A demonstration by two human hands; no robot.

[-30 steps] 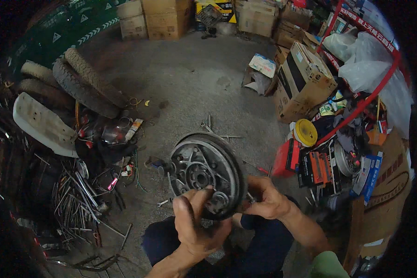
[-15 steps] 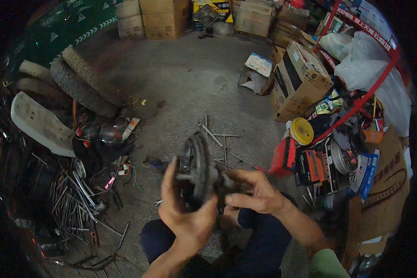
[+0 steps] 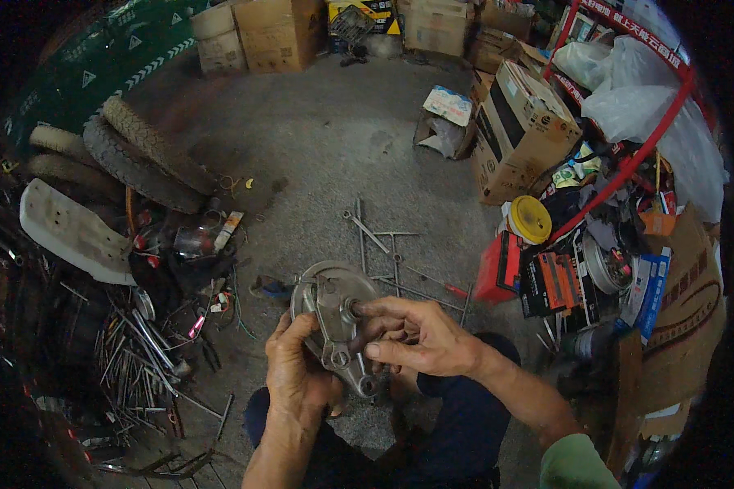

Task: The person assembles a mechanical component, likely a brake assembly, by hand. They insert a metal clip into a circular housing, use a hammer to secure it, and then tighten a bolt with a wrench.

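A round grey metal drum brake plate [image 3: 332, 279] is held up in front of me over my knees. Its ribbed face, with a raised hub and a lever-like arm, is turned up toward me. Gripping the plate's left edge is my left hand [image 3: 292, 371], thumb on the face and the other fingers partly hidden beneath. My right hand [image 3: 428, 341] has its fingers curled and closed at the hub, index finger against the collar. Whether a small separate part sits between those fingers, I cannot make out.
Beyond the plate lie a combination wrench [image 3: 367, 231] and T-handle wrenches [image 3: 396, 248] on the concrete floor. Tyres [image 3: 143, 155], a white panel [image 3: 69, 228] and piled tools [image 3: 130, 367] stand left. Right are a red box [image 3: 498, 267], a yellow-lidded tub [image 3: 530, 220] and cartons [image 3: 526, 130].
The brake plate has turned from edge-on to face up and come slightly lower and left. My left hand has shifted to its left edge; my right hand stays at the hub.
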